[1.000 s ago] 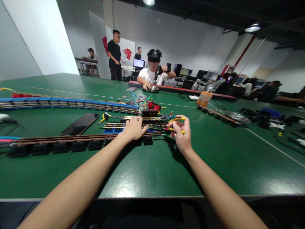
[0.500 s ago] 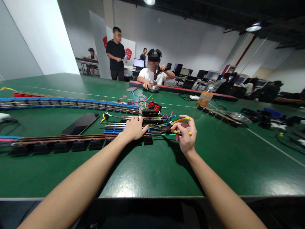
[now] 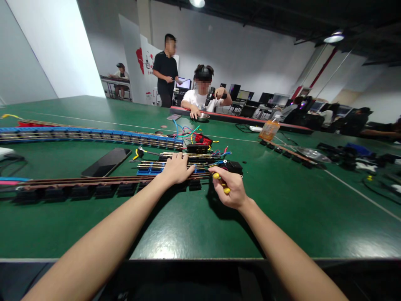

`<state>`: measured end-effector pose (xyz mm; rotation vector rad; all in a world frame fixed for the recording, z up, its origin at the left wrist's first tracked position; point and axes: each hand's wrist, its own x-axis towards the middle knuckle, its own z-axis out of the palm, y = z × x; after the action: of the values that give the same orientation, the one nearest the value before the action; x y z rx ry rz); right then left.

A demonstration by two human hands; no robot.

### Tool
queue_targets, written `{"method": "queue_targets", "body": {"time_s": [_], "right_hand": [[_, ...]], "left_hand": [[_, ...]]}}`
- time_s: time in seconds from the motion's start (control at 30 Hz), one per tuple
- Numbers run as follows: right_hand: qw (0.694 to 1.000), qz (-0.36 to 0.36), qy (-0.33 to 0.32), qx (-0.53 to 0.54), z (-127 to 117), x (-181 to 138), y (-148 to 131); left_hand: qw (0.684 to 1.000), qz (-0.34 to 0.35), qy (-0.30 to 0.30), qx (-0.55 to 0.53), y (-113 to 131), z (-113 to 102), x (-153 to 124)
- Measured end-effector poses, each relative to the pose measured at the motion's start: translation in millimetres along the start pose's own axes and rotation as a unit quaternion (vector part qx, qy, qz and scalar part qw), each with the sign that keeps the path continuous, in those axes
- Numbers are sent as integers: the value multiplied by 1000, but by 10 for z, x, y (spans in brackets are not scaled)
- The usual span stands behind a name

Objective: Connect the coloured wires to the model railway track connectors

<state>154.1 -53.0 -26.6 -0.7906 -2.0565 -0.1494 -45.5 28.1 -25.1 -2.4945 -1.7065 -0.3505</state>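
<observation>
This looks like an electrical workshop inside a big room shared with computers. The long green table [image 3: 175,234] carries loose coloured wires [image 3: 188,131], a blue strip [image 3: 94,136] with metal bars, and a yellow-handled tool [image 3: 226,190] shows above it. Across from these, 1 person [image 3: 194,100] in white holds what looks like a power drill [image 3: 210,95]. Behind, monitors [image 3: 280,99] stand before a white wall [image 3: 257,54], and 2 lamps [image 3: 334,37] hang under a dark ceiling [image 3: 275,14].
</observation>
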Motion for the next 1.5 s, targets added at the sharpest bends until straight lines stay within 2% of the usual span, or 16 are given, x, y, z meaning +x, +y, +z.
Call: {"method": "queue_targets", "body": {"time_s": [0.13, 0.33, 0.63, 0.8, 0.93, 1.03, 1.17, 1.3, 1.5], "right_hand": [[994, -91, -33, -59, 5, 19, 8], [978, -146, -78, -124, 35, 22, -16], [983, -119, -89, -106, 29, 38, -35], [995, -71, -44, -61, 43, 15, -25], [998, 61, 12, -2, 66, -9, -37], [980, 177, 70, 52, 70, -3, -36], [944, 264, 140, 138, 63, 34, -1], [921, 293, 163, 197, 52, 51, 33], [932, 258, 123, 221, 45, 30, -25]], "left_hand": [[1000, -1, -5, -4, 5, -22, -10], [1000, -5, -9, -3, 5, -33, -13], [1000, -2, -6, -10, 2, -33, -17], [1000, -3, -9, -10, 3, -37, -21], [1000, -1, -11, -8, 2, -38, -17], [1000, 0, -11, -5, 1, -35, -11], [1000, -1, -12, -2, 5, -38, -9], [1000, -3, -14, -4, 6, -40, -11], [1000, -2, -7, -16, -8, -22, -4]]}}
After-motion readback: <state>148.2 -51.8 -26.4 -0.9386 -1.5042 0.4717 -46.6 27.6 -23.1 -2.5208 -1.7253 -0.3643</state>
